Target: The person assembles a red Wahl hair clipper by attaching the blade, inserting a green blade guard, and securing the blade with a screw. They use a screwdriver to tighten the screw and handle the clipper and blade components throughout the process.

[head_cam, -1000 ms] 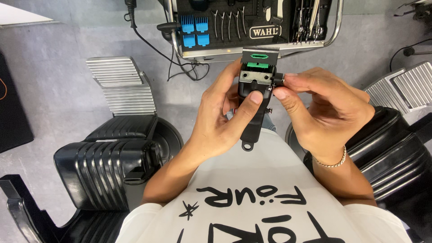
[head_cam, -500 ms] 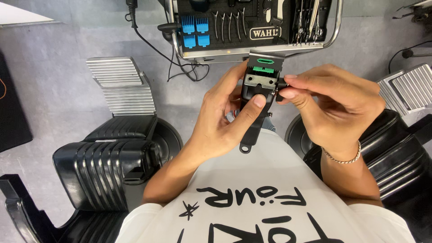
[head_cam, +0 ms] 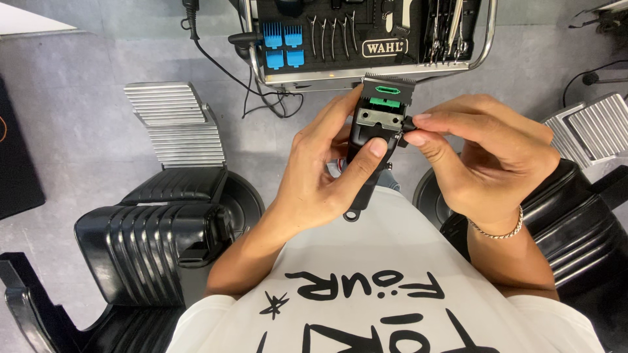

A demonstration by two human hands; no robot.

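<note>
My left hand [head_cam: 320, 173] grips a black hair clipper [head_cam: 374, 140], thumb pressed on its body below the blade end. The clipper's head points away from me, showing a metal plate and green parts with the blade at the top. My right hand [head_cam: 481, 157] pinches a small black lever or knob [head_cam: 409, 124] on the clipper's right side between thumb and forefinger. A thin bracelet circles my right wrist. Both hands hover above my lap, over a white shirt with black lettering.
A metal tool tray [head_cam: 366, 72] holds blue clipper guards [head_cam: 282, 44], clips and scissors ahead. A black barber chair [head_cam: 157, 242] with a ribbed footrest [head_cam: 171, 121] stands left; another chair [head_cam: 582, 216] is right. Cables [head_cam: 235, 72] trail on the grey floor.
Both hands and the clipper have shifted slightly up and to the right. My right fingers stay pinched on the side lever.
</note>
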